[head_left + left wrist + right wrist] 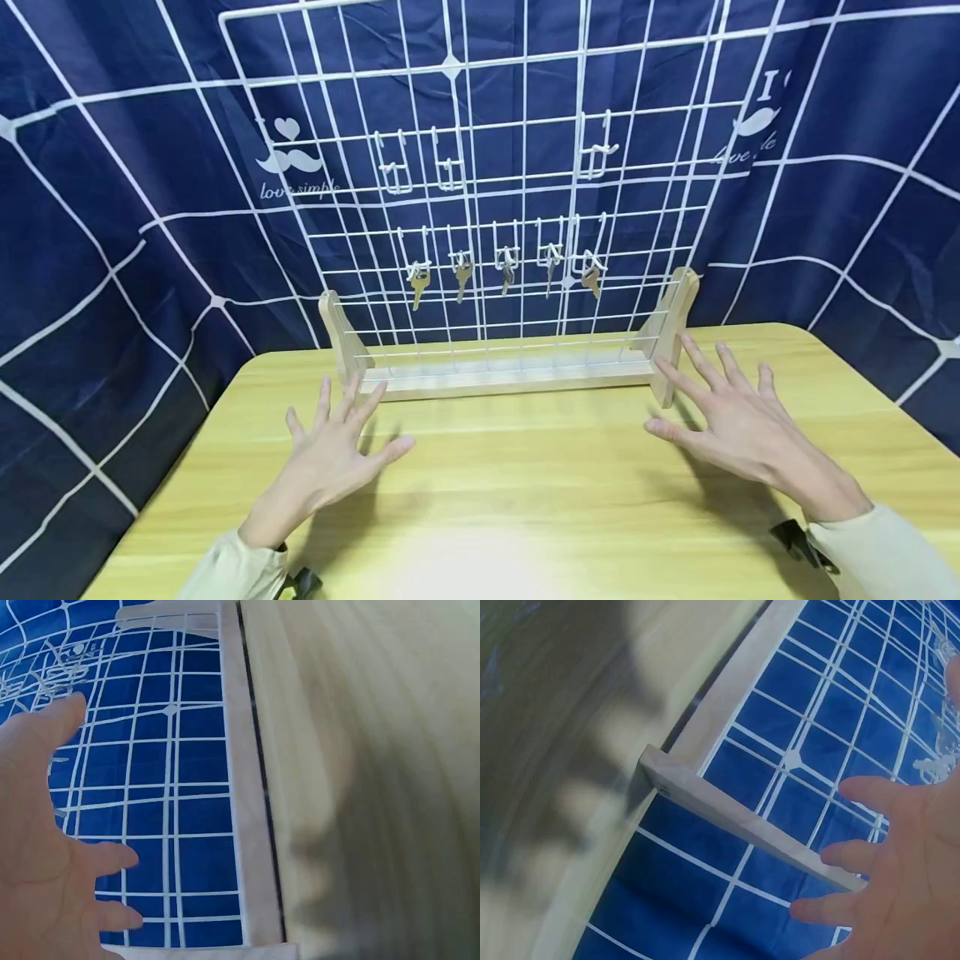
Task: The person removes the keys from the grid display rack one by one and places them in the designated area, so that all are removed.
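Note:
A white wire grid rack (pixel 525 125) stands upright in a pale wooden base (pixel 510 382) at the back of the table. Several keys hang in a row on its lower hooks, among them a brass key (pixel 419 287) at the left end and another key (pixel 592 282) at the right end. My left hand (pixel 326 462), fingers spread, is in front of the base's left end and holds nothing. Spread in the same way, my right hand (pixel 738 421) is by the right wooden support (pixel 678 325), also holding nothing.
Higher on the grid hang three bare white hooks, two at the left (pixel 393 167) and one hook (pixel 596 150) at the right. A dark blue curtain (pixel 97 250) with white lines surrounds the back and sides of the yellow wooden table (pixel 510 467).

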Action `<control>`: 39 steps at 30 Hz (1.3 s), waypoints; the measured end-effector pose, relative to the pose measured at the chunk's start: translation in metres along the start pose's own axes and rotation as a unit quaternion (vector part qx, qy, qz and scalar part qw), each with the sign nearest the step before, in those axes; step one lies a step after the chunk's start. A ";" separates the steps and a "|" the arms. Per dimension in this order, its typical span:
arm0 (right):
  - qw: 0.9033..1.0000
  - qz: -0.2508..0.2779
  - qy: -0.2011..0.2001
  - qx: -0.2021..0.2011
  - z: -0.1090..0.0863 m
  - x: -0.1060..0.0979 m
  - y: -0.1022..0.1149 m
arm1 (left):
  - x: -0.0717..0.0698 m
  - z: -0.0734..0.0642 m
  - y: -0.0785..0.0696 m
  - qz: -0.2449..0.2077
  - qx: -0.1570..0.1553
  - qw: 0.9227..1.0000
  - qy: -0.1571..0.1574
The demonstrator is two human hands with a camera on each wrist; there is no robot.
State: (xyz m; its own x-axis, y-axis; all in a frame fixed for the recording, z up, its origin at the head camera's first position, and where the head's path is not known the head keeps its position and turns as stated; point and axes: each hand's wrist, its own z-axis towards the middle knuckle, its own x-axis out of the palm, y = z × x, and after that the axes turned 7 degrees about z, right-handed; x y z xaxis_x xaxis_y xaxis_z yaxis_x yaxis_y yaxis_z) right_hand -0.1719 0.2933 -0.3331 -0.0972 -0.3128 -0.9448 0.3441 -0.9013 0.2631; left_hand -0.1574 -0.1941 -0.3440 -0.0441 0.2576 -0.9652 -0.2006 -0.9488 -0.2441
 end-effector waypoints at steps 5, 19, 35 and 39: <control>1.000 0.010 -0.013 -0.010 0.008 -0.006 0.013 | -0.028 0.008 0.010 -0.018 -0.043 0.998 -0.039; 0.992 0.062 -0.064 -0.092 0.037 -0.020 0.055 | -0.088 0.039 0.022 -0.187 -0.098 0.948 -0.238; 0.962 0.195 -0.141 -0.126 0.061 -0.016 0.086 | -0.075 0.066 0.026 -0.222 -0.119 0.925 -0.283; 0.955 0.227 -0.141 -0.125 0.070 -0.011 0.100 | -0.069 0.069 0.024 -0.241 -0.107 0.910 -0.321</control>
State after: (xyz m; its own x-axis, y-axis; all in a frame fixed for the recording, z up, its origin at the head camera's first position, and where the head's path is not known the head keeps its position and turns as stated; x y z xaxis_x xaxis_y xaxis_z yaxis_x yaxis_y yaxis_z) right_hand -0.2019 0.1861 -0.2828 -0.1205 -0.7551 -0.6444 0.6201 -0.5642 0.5451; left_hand -0.2264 -0.2219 -0.2763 -0.5778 0.6416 -0.5044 -0.1551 -0.6931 -0.7039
